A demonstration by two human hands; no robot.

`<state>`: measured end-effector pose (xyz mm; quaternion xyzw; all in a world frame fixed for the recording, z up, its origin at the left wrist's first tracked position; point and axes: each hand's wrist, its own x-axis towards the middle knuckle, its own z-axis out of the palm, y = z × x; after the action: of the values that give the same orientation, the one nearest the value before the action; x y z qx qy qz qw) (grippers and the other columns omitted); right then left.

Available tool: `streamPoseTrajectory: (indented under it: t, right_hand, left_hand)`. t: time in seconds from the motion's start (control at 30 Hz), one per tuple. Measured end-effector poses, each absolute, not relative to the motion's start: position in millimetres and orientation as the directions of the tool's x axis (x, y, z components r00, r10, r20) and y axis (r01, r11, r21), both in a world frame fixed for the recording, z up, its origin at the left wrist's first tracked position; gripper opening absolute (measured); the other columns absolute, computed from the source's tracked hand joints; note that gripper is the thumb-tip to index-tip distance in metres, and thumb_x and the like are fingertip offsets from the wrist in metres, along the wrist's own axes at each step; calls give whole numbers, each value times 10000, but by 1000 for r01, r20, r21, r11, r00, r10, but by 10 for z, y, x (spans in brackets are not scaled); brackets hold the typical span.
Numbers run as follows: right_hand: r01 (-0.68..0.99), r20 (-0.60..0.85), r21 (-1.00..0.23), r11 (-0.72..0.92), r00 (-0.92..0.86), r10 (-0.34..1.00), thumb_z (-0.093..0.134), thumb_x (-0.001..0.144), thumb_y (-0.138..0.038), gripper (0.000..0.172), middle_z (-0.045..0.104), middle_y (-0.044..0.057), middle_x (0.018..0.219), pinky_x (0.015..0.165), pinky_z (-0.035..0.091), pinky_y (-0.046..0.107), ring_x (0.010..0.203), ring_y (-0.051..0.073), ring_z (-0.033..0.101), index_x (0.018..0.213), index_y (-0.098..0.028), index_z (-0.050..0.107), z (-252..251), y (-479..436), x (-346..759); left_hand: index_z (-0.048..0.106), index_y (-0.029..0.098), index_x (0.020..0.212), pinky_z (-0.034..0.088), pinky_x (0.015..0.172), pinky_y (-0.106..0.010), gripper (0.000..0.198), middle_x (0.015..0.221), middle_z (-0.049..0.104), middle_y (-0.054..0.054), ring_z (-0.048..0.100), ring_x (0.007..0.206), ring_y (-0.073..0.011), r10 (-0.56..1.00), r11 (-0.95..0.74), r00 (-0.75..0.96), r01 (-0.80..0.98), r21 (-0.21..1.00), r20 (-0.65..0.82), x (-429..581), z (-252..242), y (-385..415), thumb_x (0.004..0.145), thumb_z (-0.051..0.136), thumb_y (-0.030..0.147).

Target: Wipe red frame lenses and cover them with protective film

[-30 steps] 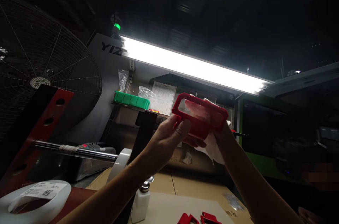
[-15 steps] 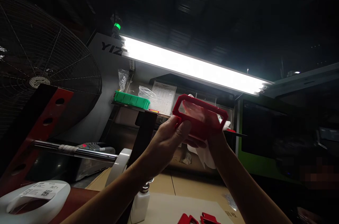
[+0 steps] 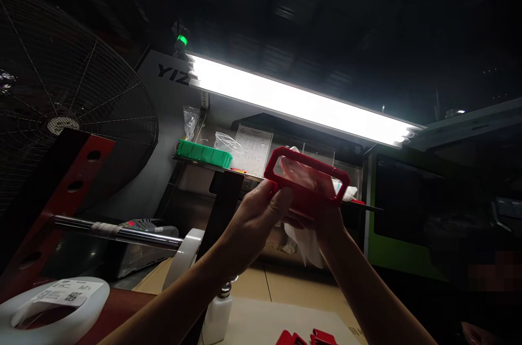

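A red plastic frame (image 3: 306,163) with a wide window is raised below the lamp. My left hand (image 3: 263,212) is closed on its left end, thumb on the near side. My right hand (image 3: 329,224) is behind and below the frame's right part, most of its fingers hidden. A white cloth (image 3: 305,247) hangs from that hand, and pinkish fingers or cloth show through the window. More red plastic parts (image 3: 308,338) lie on the pale sheet at the bottom.
A bright tube lamp (image 3: 297,100) spans above my hands. At the left stand a large fan (image 3: 77,100) and a red post with a metal bar (image 3: 122,233). A green bin (image 3: 204,154) sits on the shelf. A white bottle (image 3: 217,315) stands below my left forearm.
My right wrist has shifted slightly left, and the white cloth hangs a little further left and lower. The red frame stays almost in place in my left hand.
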<state>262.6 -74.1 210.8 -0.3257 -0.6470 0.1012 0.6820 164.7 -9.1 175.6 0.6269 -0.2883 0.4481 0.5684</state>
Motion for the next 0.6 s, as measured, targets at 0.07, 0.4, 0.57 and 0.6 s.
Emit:
streamPoseTrajectory:
  t: [0.07, 0.4, 0.57, 0.6]
  right_hand:
    - [264, 824, -566, 781, 143, 549, 638, 735, -450, 228, 453, -81, 394, 263, 255, 190, 294, 74, 300, 791, -229, 647, 2092, -734, 2642]
    - [109, 827, -562, 820, 101, 553, 638, 676, -448, 256, 384, -90, 410, 259, 120, 192, 291, 50, 198, 608, -225, 533, 2070, -645, 2623]
    - [112, 852, -522, 845, 120, 510, 639, 701, -450, 264, 392, -90, 415, 255, 110, 198, 287, 42, 148, 617, -220, 539, 2021, -634, 2602]
    - [105, 855, -516, 850, 133, 502, 651, 697, -439, 255, 400, -89, 425, 258, 109, 195, 293, 40, 146, 624, -218, 545, 2017, -638, 2586]
  left_hand:
    - [625, 163, 914, 453, 728, -289, 201, 797, 649, -27, 588, 756, -161, 136, -178, 431, -875, 450, 892, 1645, 1748, -91, 877, 566, 351]
    - [649, 184, 957, 446, 773, -269, 190, 897, 681, -20, 602, 844, -159, 111, -188, 435, -874, 449, 894, 1623, 1711, -74, 915, 522, 319]
    - [648, 177, 978, 469, 775, -283, 214, 924, 689, -38, 618, 892, -185, 119, -191, 442, -868, 458, 889, 1590, 1705, -82, 916, 517, 334]
    - [647, 177, 987, 474, 787, -289, 218, 931, 690, -40, 619, 903, -190, 119, -189, 441, -869, 457, 889, 1583, 1704, -85, 917, 513, 334]
